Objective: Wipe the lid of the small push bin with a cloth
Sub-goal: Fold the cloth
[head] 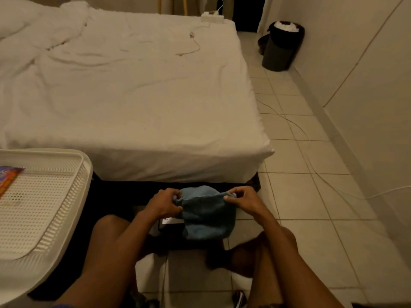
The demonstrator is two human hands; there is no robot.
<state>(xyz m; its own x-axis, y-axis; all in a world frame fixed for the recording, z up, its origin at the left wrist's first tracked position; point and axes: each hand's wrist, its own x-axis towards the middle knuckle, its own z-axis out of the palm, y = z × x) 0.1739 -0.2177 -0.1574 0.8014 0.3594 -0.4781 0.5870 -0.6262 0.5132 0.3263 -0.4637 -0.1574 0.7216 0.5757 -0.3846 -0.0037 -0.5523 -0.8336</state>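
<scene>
A blue cloth (206, 214) hangs between my two hands, low in the middle of the view. My left hand (163, 204) pinches its upper left corner and my right hand (241, 200) pinches its upper right edge. Under and behind the cloth sits a small dark bin (170, 225) on the floor between my knees; only part of its top with a pale label shows, and the cloth hides the rest. I cannot tell whether the cloth touches the lid.
A bed with a white sheet (133, 96) fills the space ahead. A white perforated basket (44, 196) stands at my left. A tall dark waste bin (281, 45) stands by the far wall. White cables (311, 156) trail over the tiled floor on the right.
</scene>
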